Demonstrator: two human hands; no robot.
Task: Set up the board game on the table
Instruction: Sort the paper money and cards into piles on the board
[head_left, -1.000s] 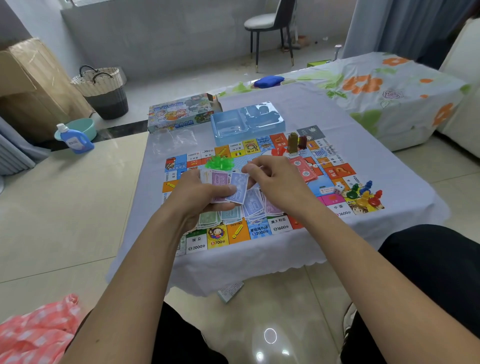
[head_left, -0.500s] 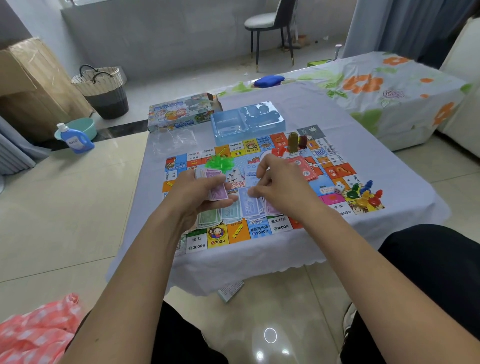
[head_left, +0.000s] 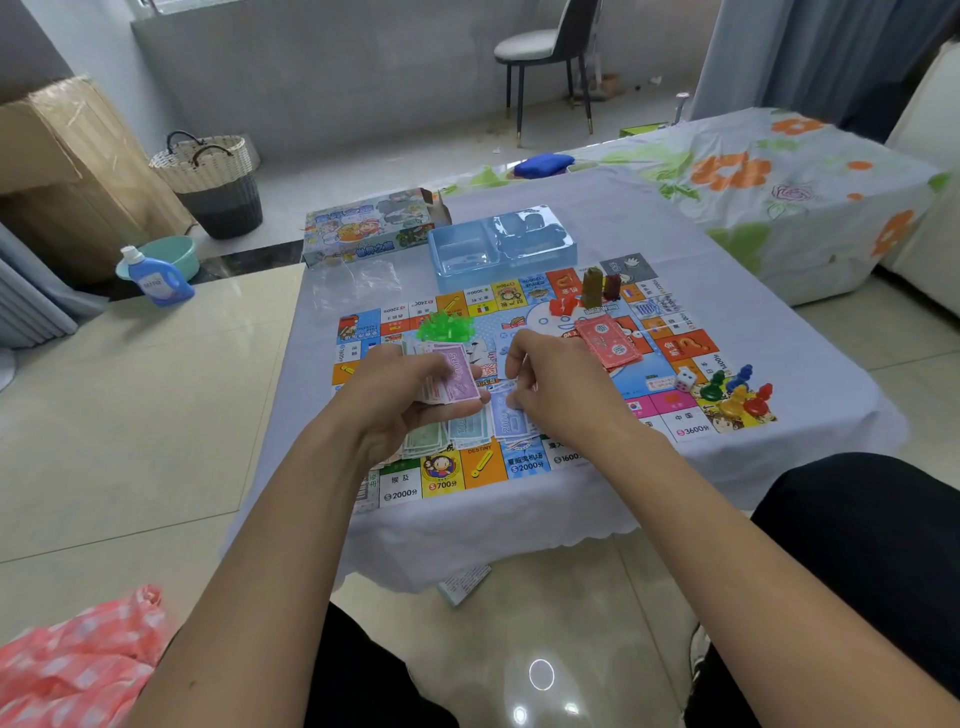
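Left hand (head_left: 400, 395) grips a fanned stack of play money (head_left: 451, 375); right hand (head_left: 553, 387) pinches one blue note (head_left: 505, 415). Loose notes could slip off and scatter the sorted piles (head_left: 447, 434).

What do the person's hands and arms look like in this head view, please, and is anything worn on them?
Both the left hand and the right hand are bare: no gloves, rings, watch or bracelets show. Both forearms are uncovered as far as the bottom edge of the view, with no sleeve in sight. Dark trousers cover the knees below them.
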